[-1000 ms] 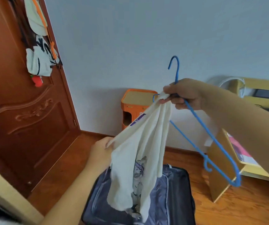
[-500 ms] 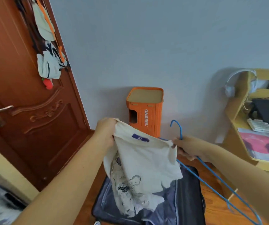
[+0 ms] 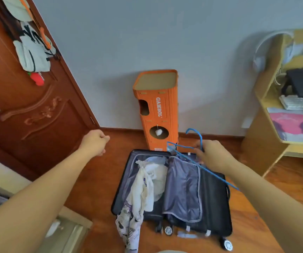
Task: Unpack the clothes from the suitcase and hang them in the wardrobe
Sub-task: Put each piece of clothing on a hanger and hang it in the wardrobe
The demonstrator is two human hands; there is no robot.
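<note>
- Brown door [image 3: 28,110] at left, clothes hanging on it near the top.
- Yellow table [image 3: 267,114] at right, keyboard and dark bag on it.
- Suitcase [image 3: 212,201] lies open on the wood floor [image 3: 99,179], grey lining flap across the middle.
- Orange GAMBOL box [image 3: 156,110] upright against the wall, just behind the suitcase.
- White t-shirt [image 3: 147,183] crumpled in the left half of the suitcase; a printed garment [image 3: 128,221] spills over the near edge onto the floor.
- Blue hanger [image 3: 189,154]: pinched near the hook by the right hand [image 3: 211,154], above the suitcase's far right corner.
- Left hand [image 3: 95,141]: fingers curled, holds nothing, over the floor left of the suitcase.
</note>
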